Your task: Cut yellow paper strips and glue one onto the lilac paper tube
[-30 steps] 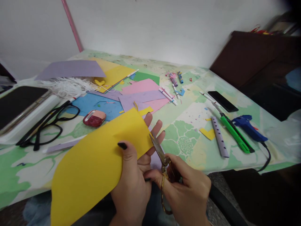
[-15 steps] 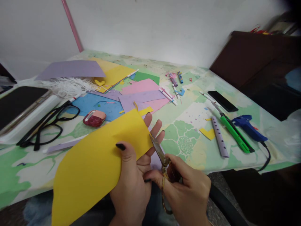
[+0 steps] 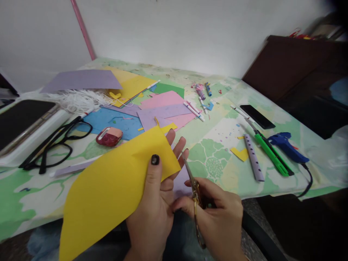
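Observation:
A large yellow paper sheet [image 3: 108,188] with a curved left edge is held up over the table's front edge. My left hand [image 3: 154,199] grips it, thumb on top and the other fingers behind, their tips showing past its right end. In my right hand [image 3: 217,214] is a pair of scissors [image 3: 195,192] with gold-coloured handles. The blades point up and away, just right of the paper's corner and apart from it. They look nearly closed. Thumb and fingers sit in the handle loops, partly hidden.
Coloured paper sheets [image 3: 163,99], white string [image 3: 81,103], eyeglasses [image 3: 58,145] and an earbud case [image 3: 109,136] lie left and behind. Markers [image 3: 194,110] rest mid-table. To the right are a dotted purple paper tube [image 3: 254,157], green cutter [image 3: 273,156], blue glue gun [image 3: 289,146] and phone [image 3: 257,116].
The scissors have drawn away from the paper's right edge, moving slightly right, and their blades have come closer together. My left thumb has shifted right along the yellow sheet.

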Available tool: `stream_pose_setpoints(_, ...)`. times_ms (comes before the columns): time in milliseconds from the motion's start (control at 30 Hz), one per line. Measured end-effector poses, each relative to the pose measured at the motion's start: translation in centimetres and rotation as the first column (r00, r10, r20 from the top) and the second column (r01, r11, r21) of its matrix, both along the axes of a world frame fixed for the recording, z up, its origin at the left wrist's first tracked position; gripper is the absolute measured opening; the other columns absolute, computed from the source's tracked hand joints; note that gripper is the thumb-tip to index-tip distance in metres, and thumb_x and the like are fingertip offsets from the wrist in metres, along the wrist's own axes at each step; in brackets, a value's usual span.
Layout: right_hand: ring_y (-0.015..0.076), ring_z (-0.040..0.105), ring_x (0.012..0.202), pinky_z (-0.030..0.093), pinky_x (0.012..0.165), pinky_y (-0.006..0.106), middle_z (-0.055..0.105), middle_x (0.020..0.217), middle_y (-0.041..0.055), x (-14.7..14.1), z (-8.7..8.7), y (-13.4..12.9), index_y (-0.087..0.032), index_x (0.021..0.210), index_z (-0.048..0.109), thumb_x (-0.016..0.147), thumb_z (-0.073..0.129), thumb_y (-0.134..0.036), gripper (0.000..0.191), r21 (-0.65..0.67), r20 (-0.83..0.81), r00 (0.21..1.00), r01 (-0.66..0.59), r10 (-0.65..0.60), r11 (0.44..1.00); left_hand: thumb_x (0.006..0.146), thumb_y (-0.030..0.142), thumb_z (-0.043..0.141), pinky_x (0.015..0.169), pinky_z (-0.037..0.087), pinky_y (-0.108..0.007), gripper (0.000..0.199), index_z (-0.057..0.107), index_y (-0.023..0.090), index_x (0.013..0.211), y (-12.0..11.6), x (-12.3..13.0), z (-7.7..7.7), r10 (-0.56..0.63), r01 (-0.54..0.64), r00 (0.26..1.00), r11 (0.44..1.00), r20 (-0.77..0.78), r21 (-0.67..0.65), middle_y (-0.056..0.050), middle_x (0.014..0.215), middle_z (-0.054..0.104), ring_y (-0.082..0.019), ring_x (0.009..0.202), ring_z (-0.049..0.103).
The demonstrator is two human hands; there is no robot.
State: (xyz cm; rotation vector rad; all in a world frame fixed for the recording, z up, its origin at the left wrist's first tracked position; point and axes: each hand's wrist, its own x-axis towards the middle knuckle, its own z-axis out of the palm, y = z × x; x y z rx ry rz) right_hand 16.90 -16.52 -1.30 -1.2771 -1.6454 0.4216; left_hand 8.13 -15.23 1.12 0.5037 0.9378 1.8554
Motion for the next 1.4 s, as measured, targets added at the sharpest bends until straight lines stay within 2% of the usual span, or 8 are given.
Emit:
stream_pose_setpoints(100, 0.0054, 0.03, 0.038, 0.027, 0.033, 0.018, 0.04, 0.042, -0.0084, 0.0, 0.2, -0.1, -0.015, 0.061, 0.062, 0.068, 0.077, -0.036, 0.027, -0.079, -0.066, 0.997, -0.039, 0.033, 0.996, 0.093, 0.036, 0.051, 0.1, 0.05, -0.029, 0.027, 0.067, 0.031, 0.114, 0.1, 0.2, 0.3, 0.022, -0.022, 1.0, 1.0, -0.004, -0.017, -0.001, 0.123, 0.067, -0.021, 0.117, 0.061)
stream_pose_setpoints(267, 0.005, 0.036, 0.037, 0.029, 0.035, 0.018, 0.043, 0.046, -0.0079, -0.1, 0.1, -0.2, -0.016, 0.067, 0.059, 0.072, 0.071, -0.026, 0.016, -0.031, 0.029, 0.999, -0.023, 0.024, 0.999, 0.092, 0.034, 0.054, 0.09, 0.056, -0.029, 0.038, 0.055, 0.032, 0.13, 0.3, 0.4, 0.5, 0.037, -0.036, 0.999, 0.997, 0.015, -0.064, -0.003, 0.138, 0.056, -0.022, 0.106, 0.067)
stream_pose_setpoints(367, 0.0047, 0.039, 0.036, 0.031, 0.036, 0.017, 0.046, 0.045, -0.0077, -0.1, -0.2, -0.3, -0.016, 0.067, 0.059, 0.072, 0.071, -0.027, 0.017, 0.042, 0.108, 0.994, 0.007, -0.011, 0.999, 0.094, 0.033, 0.051, 0.09, 0.056, -0.028, 0.034, 0.058, 0.029, 0.126, 0.2, 0.4, 0.1, 0.024, -0.024, 1.0, 0.999, -0.003, -0.028, -0.003, 0.139, 0.055, -0.021, 0.107, 0.066)
stream_pose_setpoints(567, 0.004, 0.04, 0.034, 0.031, 0.037, 0.017, 0.044, 0.042, -0.0077, -0.2, -0.4, -0.1, -0.015, 0.066, 0.062, 0.075, 0.064, -0.019, 0.01, 0.126, 0.197, 0.978, 0.043, -0.068, 0.991, 0.097, 0.026, 0.047, 0.093, 0.055, -0.025, 0.028, 0.066, 0.038, 0.113, 0.2, -0.1, -0.9, -0.006, 0.011, 0.999, 0.994, -0.045, 0.112, 0.007, 0.137, 0.057, -0.017, 0.11, 0.065)
stream_pose_setpoints(733, 0.0038, 0.041, 0.034, 0.031, 0.037, 0.017, 0.046, 0.042, -0.0074, -0.3, -0.6, 0.0, -0.014, 0.065, 0.062, 0.075, 0.065, -0.02, 0.012, 0.158, 0.207, 0.972, 0.076, -0.108, 0.985, 0.096, 0.026, 0.048, 0.1, 0.051, -0.027, 0.03, 0.064, 0.037, 0.119, 0.1, -0.3, -1.4, -0.038, 0.039, 0.999, 0.99, -0.01, 0.133, 0.006, 0.136, 0.058, -0.018, 0.119, 0.059)
stream_pose_setpoints(933, 0.0035, 0.04, 0.033, 0.03, 0.036, 0.018, 0.045, 0.041, -0.0076, -0.4, -0.7, -0.1, -0.014, 0.063, 0.063, 0.075, 0.066, -0.021, 0.014, 0.17, 0.211, 0.971, 0.079, -0.115, 0.982, 0.096, 0.029, 0.048, 0.1, 0.05, -0.025, 0.028, 0.065, 0.035, 0.118, 0.0, -0.3, -1.4, -0.072, 0.069, 0.997, 0.992, 0.023, 0.109, 0.005, 0.13, 0.062, -0.018, 0.121, 0.057)
stream_pose_setpoints(1133, 0.0032, 0.039, 0.033, 0.03, 0.036, 0.017, 0.044, 0.041, -0.0077, -0.4, -0.6, -0.1, -0.014, 0.062, 0.063, 0.075, 0.067, -0.021, 0.015, 0.175, 0.208, 0.971, 0.081, -0.117, 0.981, 0.097, 0.027, 0.047, 0.099, 0.051, -0.026, 0.03, 0.063, 0.038, 0.12, 0.0, -0.4, -1.5, -0.061, 0.057, 0.998, 0.992, 0.032, 0.114, 0.008, 0.137, 0.056, -0.018, 0.123, 0.055)
stream_pose_setpoints(1400, 0.0033, 0.04, 0.032, 0.03, 0.036, 0.017, 0.046, 0.04, -0.0075, -0.4, -0.5, -0.1, -0.014, 0.062, 0.064, 0.075, 0.067, -0.022, 0.016, 0.185, 0.214, 0.969, 0.081, -0.12, 0.979, 0.097, 0.026, 0.048, 0.1, 0.051, -0.028, 0.032, 0.061, 0.039, 0.123, -0.1, -0.3, -1.4, -0.039, 0.037, 0.999, 0.99, 0.013, 0.133, 0.007, 0.137, 0.057, -0.019, 0.121, 0.057)
